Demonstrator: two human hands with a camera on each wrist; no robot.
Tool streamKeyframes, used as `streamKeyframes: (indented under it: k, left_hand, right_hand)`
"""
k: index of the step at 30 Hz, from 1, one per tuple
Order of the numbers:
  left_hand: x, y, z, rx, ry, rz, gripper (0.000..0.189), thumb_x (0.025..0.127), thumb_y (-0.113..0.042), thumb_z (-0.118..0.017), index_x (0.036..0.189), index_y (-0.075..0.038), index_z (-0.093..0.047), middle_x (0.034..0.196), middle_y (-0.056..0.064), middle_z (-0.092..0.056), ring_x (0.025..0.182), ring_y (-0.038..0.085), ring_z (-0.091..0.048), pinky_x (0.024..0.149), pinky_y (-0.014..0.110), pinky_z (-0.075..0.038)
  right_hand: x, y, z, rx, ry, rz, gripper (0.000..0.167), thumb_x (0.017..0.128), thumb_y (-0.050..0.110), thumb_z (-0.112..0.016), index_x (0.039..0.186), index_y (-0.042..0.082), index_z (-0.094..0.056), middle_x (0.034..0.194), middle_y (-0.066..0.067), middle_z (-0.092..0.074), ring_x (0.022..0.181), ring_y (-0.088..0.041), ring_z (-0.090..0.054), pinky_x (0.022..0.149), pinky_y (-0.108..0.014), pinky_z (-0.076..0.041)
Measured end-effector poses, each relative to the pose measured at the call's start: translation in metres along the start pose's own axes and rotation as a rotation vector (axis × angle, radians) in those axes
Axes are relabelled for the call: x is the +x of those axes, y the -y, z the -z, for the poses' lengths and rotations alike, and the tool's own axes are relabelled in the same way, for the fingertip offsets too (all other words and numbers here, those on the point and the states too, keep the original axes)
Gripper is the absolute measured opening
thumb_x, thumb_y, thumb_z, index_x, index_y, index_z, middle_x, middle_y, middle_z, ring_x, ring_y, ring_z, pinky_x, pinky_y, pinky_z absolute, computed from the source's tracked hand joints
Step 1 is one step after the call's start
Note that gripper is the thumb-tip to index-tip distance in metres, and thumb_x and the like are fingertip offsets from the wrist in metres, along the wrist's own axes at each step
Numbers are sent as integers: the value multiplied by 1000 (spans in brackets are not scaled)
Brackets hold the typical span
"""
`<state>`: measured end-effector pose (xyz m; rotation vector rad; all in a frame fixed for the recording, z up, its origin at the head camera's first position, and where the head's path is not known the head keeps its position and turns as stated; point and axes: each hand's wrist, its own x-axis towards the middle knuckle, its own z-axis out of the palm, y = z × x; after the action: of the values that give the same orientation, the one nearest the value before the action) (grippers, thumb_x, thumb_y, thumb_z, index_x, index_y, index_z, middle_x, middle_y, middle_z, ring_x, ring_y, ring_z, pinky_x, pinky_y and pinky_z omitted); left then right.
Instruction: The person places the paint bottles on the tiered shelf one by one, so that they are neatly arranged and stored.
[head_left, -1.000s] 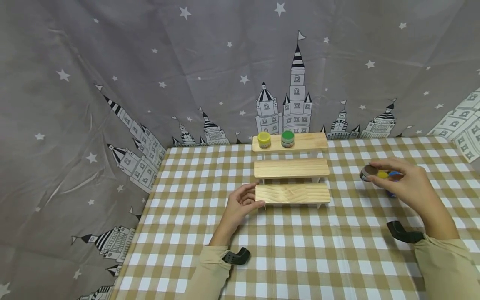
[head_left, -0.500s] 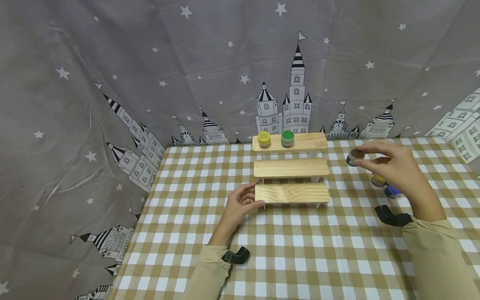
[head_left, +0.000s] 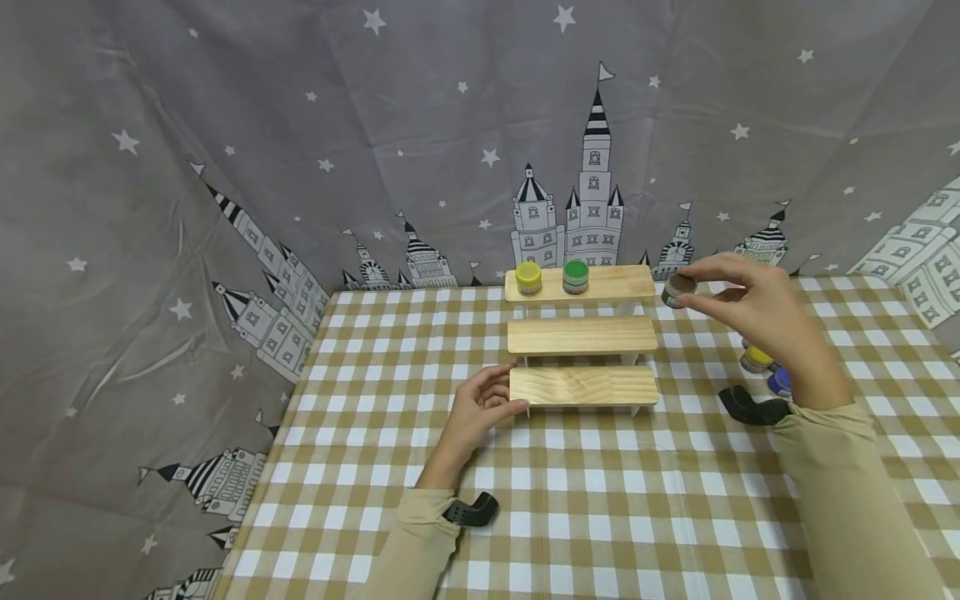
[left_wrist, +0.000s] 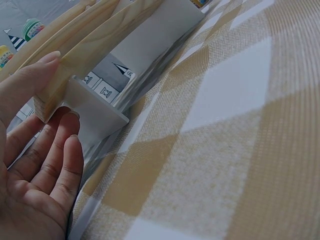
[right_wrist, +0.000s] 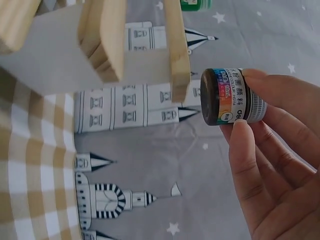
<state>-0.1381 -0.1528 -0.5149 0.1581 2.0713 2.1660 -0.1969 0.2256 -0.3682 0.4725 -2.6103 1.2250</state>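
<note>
My right hand [head_left: 761, 304] pinches a small dark brown paint jar [right_wrist: 227, 97] between thumb and fingers. It holds the jar in the air just right of the top step of a three-step wooden display shelf [head_left: 581, 336]. My left hand [head_left: 480, 408] grips the left end of the lowest step; in the left wrist view the thumb [left_wrist: 47, 65] lies on the wood with fingers curled below. On the top step stand a yellow paint jar [head_left: 528, 279] at the left end and a green paint jar [head_left: 576, 277] beside it.
Right of the shelf, another yellow-topped jar [head_left: 756, 359] and a blue jar [head_left: 780, 382] stand on the checked tablecloth [head_left: 600, 500], partly behind the right arm. A dark jar edge shows there too. A grey castle-print curtain [head_left: 450, 150] hangs behind and at left.
My right hand has carried the brown paint jar left and away from me, from the jars at right to near the shelf's top step. The left hand stays put.
</note>
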Motion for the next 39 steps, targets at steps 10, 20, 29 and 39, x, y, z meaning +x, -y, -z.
streamKeyframes:
  k: [10,20,29,39]
  left_hand:
    - [-1,-1,-1,8,-4,7,64,83,2,-84,142,-6,-59,98,2,-66,84,7,-59,69,13,-51]
    - [0,-1,-1,9,-8,-2,62,82,3,-84,140,-5,-61,100,3,-67,86,8,-61,71,13,-54]
    - [0,-1,-1,13,-10,2,63,82,4,-84,140,-5,-60,103,4,-68,87,8,-62,72,13,-54]
    - [0,0,-1,21,-21,4,63,81,2,-85,140,-4,-60,110,9,-70,89,8,-64,74,14,-56]
  right_hand:
    - [25,9,-15,20,29,-2,34,90,19,-83,123,14,-76,121,-6,-71,101,11,-60,78,-4,-49]
    - [44,16,-30,55,76,-15,32,89,20,-84,119,11,-77,118,-8,-73,98,10,-62,81,-6,-52]
    - [47,17,-36,46,94,-35,32,90,22,-83,120,11,-76,119,-9,-74,99,10,-61,83,-8,-52]
    - [48,18,-38,47,109,-81,39,91,24,-82,126,9,-72,123,-11,-73,112,-19,-67,86,-9,-50]
